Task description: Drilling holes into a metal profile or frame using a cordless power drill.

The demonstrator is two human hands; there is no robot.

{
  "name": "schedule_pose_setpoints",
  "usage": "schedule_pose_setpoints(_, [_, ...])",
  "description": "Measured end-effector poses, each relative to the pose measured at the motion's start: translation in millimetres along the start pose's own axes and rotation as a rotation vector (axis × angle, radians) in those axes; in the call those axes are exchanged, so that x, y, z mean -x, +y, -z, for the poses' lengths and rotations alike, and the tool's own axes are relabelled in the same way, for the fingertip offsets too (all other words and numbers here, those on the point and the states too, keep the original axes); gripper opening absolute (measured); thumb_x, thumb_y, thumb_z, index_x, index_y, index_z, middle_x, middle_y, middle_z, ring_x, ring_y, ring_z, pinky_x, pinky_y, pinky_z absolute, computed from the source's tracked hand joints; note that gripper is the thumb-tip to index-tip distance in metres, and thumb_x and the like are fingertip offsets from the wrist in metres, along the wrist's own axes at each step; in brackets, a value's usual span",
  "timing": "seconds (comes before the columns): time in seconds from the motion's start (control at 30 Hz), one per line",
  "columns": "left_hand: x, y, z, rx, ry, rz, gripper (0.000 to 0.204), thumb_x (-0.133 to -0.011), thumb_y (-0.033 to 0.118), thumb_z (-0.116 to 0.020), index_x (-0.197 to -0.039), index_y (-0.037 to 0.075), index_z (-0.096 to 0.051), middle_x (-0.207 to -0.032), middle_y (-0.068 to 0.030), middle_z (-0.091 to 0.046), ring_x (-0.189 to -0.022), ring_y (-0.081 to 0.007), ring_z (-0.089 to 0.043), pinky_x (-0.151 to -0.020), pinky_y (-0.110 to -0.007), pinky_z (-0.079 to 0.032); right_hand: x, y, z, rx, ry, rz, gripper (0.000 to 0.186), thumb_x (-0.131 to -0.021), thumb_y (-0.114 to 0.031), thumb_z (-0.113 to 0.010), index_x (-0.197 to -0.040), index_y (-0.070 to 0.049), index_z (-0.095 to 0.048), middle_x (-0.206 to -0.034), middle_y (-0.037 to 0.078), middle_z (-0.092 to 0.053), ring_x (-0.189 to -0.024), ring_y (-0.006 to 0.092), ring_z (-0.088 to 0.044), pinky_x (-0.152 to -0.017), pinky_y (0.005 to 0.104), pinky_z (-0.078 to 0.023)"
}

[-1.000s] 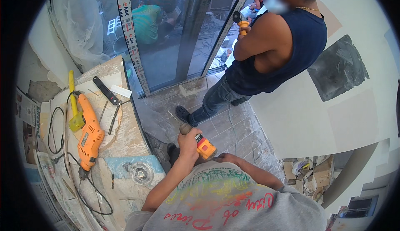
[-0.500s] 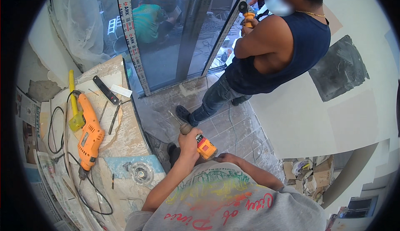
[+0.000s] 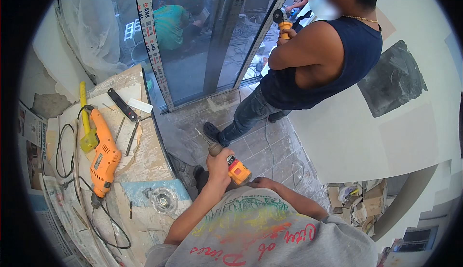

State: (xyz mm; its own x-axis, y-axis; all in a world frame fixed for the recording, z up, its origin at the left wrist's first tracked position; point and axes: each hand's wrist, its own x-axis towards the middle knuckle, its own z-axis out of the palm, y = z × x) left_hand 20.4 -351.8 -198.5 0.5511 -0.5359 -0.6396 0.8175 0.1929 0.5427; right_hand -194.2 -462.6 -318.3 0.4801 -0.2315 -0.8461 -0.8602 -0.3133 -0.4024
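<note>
My left hand [image 3: 218, 166] is wrapped round a yellow and black cordless drill [image 3: 238, 171], its long bit pointing away toward the floor. At the front of my grey shirt is my right hand [image 3: 265, 183], close to the back end of the drill; its fingers are mostly hidden. On the worktop [image 3: 159, 158] to my left lies an orange corded drill [image 3: 103, 153] with a black cable. Around it are a yellow-handled tool [image 3: 86, 117], a black folding tool [image 3: 122, 104], a loose drill bit [image 3: 131, 139] and a round metal disc [image 3: 164, 200].
A co-worker [image 3: 323, 60] in a dark sleeveless top stands ahead, holding a yellow angle grinder [image 3: 283, 20]. Behind the glass door [image 3: 188, 84] another person crouches. A thin cable [image 3: 268, 141] crosses the dusty tiled floor [image 3: 255, 137]. Cardboard debris [image 3: 369, 202] is piled at right.
The co-worker's arm and grinder have shifted slightly left and down. Another person outside shows more fully beyond the doorway. My hands and the cordless drill have stayed in place.
</note>
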Motion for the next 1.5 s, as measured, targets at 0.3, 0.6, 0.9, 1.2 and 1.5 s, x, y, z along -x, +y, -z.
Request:
schedule_pose_setpoints(0.3, [3.8, 4.0, -3.3, -0.003, 0.014, 0.001, 0.014, -0.071, 0.001, -0.064, -0.079, 0.006, -0.053, -0.069, -0.0032, -0.055, -0.056, -0.0149, -0.056, -0.052, -0.031, -0.049, 8.1, -9.2, 3.4, 0.035, 0.003, 0.017, 0.057, -0.088, -0.049, -0.051, -0.117, 0.000, -0.062, -0.116, 0.024, -0.062, -0.111, 0.0367, -0.058, -0.096, 0.0395, -0.044])
schedule_pose_setpoints(0.6, [-3.8, -2.8, 3.6, 0.004, 0.004, 0.009, 0.014, -0.071, 0.001, -0.063, -0.079, 0.006, -0.053, -0.070, -0.0032, -0.055, -0.056, -0.0151, -0.055, -0.053, -0.031, -0.048, 4.1, -4.1, 4.0, 0.065, -0.024, 0.066, 0.056, -0.088, -0.047, -0.051, -0.116, -0.001, -0.062, -0.116, 0.024, -0.062, -0.111, 0.0362, -0.058, -0.096, 0.0396, -0.044])
schedule_pose_setpoints(0.9, [0.3, 1.0, -2.4, -0.004, 0.020, -0.008, 0.013, -0.071, 0.001, -0.064, -0.077, 0.006, -0.053, -0.069, -0.0034, -0.055, -0.056, -0.0148, -0.055, -0.052, -0.031, -0.048, -41.8, 52.1, -12.6, 0.171, -0.020, 0.255, 0.055, -0.089, -0.047, -0.051, -0.117, -0.001, -0.062, -0.118, 0.024, -0.061, -0.112, 0.0362, -0.057, -0.096, 0.0395, -0.044])
schedule_pose_setpoints(1.2, [-0.2, -1.1, 3.0, -0.049, 0.013, -0.047, 0.012, -0.075, 0.007, -0.061, -0.082, 0.000, -0.055, -0.071, -0.0106, -0.060, -0.056, -0.0203, -0.060, -0.052, -0.035, -0.052, -5.7, 7.2, -2.1, 0.149, -0.037, 0.131, 0.053, -0.090, -0.048, -0.047, -0.120, -0.006, -0.062, -0.124, 0.023, -0.058, -0.116, 0.0357, -0.054, -0.099, 0.0398, -0.042])
schedule_pose_setpoints(1.5, [-0.3, -0.1, 1.5, -0.027, 0.010, 0.001, 0.015, -0.071, 0.001, -0.064, -0.080, 0.006, -0.053, -0.071, -0.0030, -0.055, -0.058, -0.0142, -0.056, -0.055, -0.030, -0.048, -33.0, 39.1, -12.4, 0.206, -0.044, 0.161, 0.052, -0.090, -0.047, -0.047, -0.122, -0.009, -0.061, -0.125, 0.024, -0.056, -0.118, 0.0362, -0.053, -0.100, 0.0398, -0.041])
